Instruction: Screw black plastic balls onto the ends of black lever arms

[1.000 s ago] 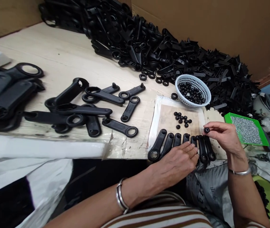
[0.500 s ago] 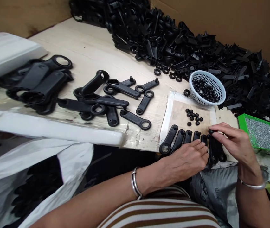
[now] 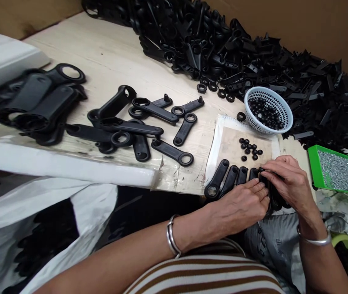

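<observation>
You won't find anything readable here — faint dark print shows on the crumpled grey plastic bag [image 3: 272,245], too blurred to read.

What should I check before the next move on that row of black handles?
1. Left hand steadying the row of handles: ok.
2. Right hand pressing at a handle's top end: ok.
3. Cap seated under the fingers: cannot tell, hidden.
4. Loose caps lying on the mat: ok.
5. White basket holding more caps: ok.
6. Green tray of screws beside the right hand: ok.
</observation>
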`<state>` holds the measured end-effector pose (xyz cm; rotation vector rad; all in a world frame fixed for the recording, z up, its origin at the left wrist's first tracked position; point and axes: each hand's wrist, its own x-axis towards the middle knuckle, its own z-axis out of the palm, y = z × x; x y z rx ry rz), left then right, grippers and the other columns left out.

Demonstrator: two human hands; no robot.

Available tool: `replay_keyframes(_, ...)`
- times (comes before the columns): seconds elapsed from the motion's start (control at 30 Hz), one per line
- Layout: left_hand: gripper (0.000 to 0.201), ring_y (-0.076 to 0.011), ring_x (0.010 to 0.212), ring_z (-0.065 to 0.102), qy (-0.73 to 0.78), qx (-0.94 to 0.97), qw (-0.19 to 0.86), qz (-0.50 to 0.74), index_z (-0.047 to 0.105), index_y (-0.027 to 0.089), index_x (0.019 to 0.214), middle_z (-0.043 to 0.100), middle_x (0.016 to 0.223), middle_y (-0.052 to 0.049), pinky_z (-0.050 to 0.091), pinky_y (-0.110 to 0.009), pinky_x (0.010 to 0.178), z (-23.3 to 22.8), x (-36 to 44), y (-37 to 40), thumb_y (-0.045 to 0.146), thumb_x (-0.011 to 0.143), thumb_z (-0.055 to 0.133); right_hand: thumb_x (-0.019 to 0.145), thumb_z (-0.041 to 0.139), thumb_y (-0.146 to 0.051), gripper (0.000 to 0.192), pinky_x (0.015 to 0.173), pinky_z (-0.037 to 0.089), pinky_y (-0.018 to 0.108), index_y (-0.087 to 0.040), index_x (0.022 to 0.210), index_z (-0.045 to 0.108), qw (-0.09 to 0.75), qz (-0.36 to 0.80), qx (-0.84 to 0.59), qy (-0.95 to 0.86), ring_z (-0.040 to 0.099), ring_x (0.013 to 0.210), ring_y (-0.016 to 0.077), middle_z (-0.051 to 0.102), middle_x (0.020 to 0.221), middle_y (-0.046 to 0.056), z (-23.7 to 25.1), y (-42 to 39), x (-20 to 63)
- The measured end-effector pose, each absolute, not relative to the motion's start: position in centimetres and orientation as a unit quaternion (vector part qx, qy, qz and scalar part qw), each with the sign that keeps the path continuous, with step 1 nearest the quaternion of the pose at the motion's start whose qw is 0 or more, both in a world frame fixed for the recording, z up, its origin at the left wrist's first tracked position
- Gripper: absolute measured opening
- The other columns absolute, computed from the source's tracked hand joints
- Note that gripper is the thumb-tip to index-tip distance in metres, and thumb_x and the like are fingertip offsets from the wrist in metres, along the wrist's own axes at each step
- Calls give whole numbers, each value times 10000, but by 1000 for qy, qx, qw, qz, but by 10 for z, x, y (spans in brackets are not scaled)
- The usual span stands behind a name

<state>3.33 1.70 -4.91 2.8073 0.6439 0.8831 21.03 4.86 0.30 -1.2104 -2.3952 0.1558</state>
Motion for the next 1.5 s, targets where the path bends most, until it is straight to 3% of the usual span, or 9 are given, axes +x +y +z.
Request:
replay_keyframes(0.47, 172, -228, 1126, 631, 211, 931, 66, 290, 642, 79, 1044, 688, 1109, -150, 442, -354, 1047, -48, 32, 17, 111, 920, 527, 893, 595, -171, 182, 920, 464, 433, -255, 1019, 696, 191, 52, -429, -881, 600, 750, 174, 696, 770, 15, 5, 50, 210)
replay_keyframes(1.1, 188, -232, 1074, 658, 215, 932, 75, 283, 661, 78, 1037, 706, 1096, -129, 448, -348, 1037, -41, 31, 18, 114, 918, 520, 861, 652, -261, 74, 1036, 467, 495, -248, 929, 679, 235, 120, -512, -817, 697, 916, 209, 746, 914, 32, -3, 48, 211)
replay_keyframes(1.5, 198, -230, 1100, 645, 219, 927, 72, 296, 656, 70, 1047, 697, 1114, -138, 430, -344, 1052, -45, 31, 16, 107, 923, 507, 892, 614, -288, 169, 937, 564, 432, -246, 1054, 635, 212, 222, -539, -784, 711, 998, 219, 728, 1110, 63, -2, 45, 215)
